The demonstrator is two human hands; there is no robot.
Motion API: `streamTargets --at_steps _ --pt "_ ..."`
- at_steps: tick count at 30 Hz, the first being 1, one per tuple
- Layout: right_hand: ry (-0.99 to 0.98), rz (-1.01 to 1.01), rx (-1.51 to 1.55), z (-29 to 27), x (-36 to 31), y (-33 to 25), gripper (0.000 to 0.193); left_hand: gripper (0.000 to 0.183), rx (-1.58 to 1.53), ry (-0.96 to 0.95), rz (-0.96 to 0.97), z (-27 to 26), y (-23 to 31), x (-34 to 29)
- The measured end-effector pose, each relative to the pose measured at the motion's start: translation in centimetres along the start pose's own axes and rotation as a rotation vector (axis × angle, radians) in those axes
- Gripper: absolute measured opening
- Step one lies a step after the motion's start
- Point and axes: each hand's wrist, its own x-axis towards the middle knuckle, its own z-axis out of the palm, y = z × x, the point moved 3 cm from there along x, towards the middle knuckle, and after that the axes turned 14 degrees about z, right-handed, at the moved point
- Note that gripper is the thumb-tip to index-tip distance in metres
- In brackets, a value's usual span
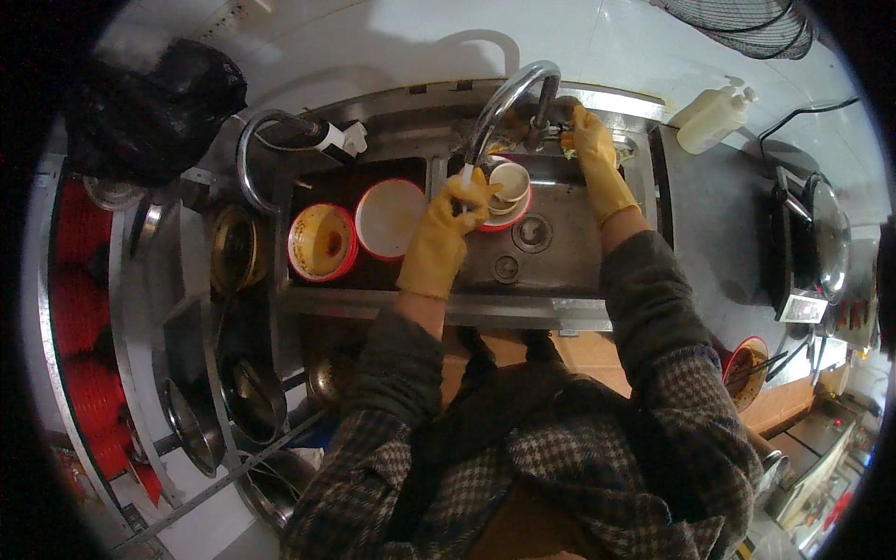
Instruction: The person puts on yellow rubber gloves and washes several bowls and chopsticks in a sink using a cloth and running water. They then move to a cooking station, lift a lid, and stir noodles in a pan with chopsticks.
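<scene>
Both my hands wear yellow rubber gloves. My left hand (453,215) is closed round the tip of the curved chrome faucet (497,105) over the sink. Beside its fingers, small white bowls (509,181) sit stacked in a red-rimmed bowl (512,219) in the right basin (569,252). My right hand (600,159) reaches to the back ledge, just right of the faucet base, its fingers bent together. What they hold, if anything, is hidden. Yellow-green scraps (623,149) lie beside it.
In the left basin stand a stained red-rimmed bowl (322,241) and a white one (390,219). A second faucet (250,159) arches at left, near a black bag (154,121). A pump bottle (716,123) and a lidded pan (826,238) are at right.
</scene>
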Motion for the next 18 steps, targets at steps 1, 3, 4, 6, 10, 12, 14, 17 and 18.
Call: streamTargets --at_steps 1,3,4,6,10,12,14,17,18 --pt "0.014 0.019 0.014 -0.1 0.5 0.2 0.045 0.027 0.013 -0.017 0.038 0.1 1.4 -0.3" --pt "-0.052 0.078 0.1 0.0 1.7 0.8 0.041 0.021 -0.032 -0.028 0.057 0.2 2.7 -1.1" --pt "-0.12 0.072 0.153 0.2 2.2 1.1 0.04 0.019 -0.206 0.012 -0.092 0.2 2.2 -1.7" --pt "0.091 -0.204 0.037 0.0 1.6 1.0 0.038 0.032 -0.631 0.095 -0.471 0.8 0.1 -2.9" --pt "-0.087 -0.134 0.62 3.3 -4.8 2.8 0.039 0.047 -1.004 0.135 -0.914 1.5 -3.6 -5.6" --pt "-0.332 0.037 0.656 7.4 -10.7 3.6 0.041 0.047 -0.991 0.149 -0.952 1.4 -4.6 -6.7" --pt "-0.814 0.289 0.847 12.1 -17.0 3.9 0.05 0.047 -1.047 0.153 -0.932 1.3 -4.7 -7.3" --pt "-1.412 0.432 0.886 15.4 -22.3 2.8 0.06 0.045 -1.156 0.152 -0.864 1.5 -3.3 -7.6" --pt "-1.381 0.317 0.854 15.7 -23.0 2.6 0.06 0.044 -1.137 0.184 -0.894 1.6 -2.8 -7.6"
